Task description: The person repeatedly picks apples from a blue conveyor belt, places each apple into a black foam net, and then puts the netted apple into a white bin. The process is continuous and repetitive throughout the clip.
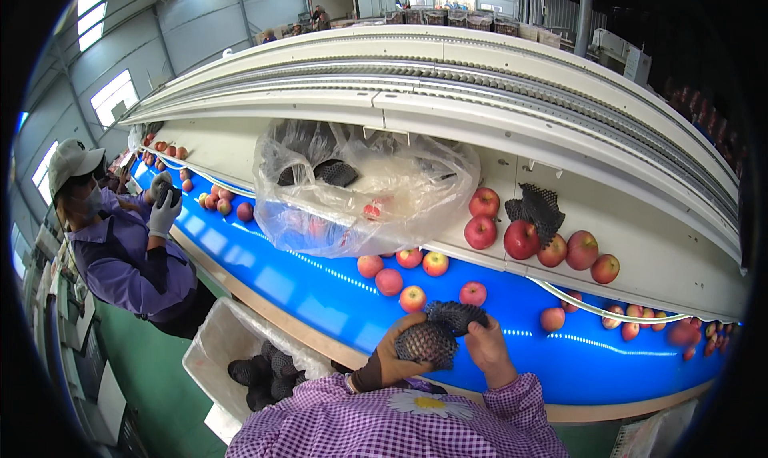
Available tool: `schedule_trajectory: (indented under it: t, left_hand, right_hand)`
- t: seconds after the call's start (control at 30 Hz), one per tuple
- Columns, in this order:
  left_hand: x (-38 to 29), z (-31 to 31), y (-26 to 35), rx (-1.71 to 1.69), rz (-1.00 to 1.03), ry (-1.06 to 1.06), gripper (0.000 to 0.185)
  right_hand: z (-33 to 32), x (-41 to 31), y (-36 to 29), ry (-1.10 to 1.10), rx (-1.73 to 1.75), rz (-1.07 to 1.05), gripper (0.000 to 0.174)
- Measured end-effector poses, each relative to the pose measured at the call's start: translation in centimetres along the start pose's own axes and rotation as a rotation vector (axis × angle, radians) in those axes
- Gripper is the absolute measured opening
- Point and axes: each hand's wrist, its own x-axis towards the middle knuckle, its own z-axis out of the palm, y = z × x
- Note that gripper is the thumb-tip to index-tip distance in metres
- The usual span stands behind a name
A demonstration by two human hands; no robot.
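Observation:
My left hand, in a brown glove, cups an apple wrapped in a black foam net. With bare fingers my right hand pinches another black foam net sleeve, which touches the top of the wrapped apple. It looks bunched, and I cannot tell whether the two nets are joined. Both hands are over the near side of a blue conveyor belt. Just beyond them on the belt lie several bare apples. A lined white crate to my left holds several net-wrapped apples.
A clear plastic bag with black nets inside lies over the white ledge. Apples and loose foam nets sit on the ledge. A roller conveyor runs behind. At left a co-worker handles a black net.

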Motion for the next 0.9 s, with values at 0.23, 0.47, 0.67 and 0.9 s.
schedule_trajectory:
  t: [0.23, 0.47, 0.67, 0.9]
  left_hand:
    - [0.3, -0.2, 0.3, -0.119, -0.003, 0.044, 0.087]
    - [0.7, -0.5, -0.7, -0.234, -0.027, 0.104, 0.070]
    - [1.1, -0.9, -0.6, -0.396, -0.048, 0.134, 0.071]
    - [2.4, -0.7, -1.4, 0.059, 0.160, 0.318, 0.053]
  right_hand:
    - [-0.3, -0.3, -0.9, -0.210, -0.367, 0.080, 0.059]
    - [-1.2, -0.4, -0.8, -0.226, -0.443, 0.091, 0.039]
    - [0.1, -0.4, -2.6, -0.467, -0.538, 0.188, 0.096]
    - [4.2, -1.3, 1.1, -0.528, -1.552, -0.214, 0.091]
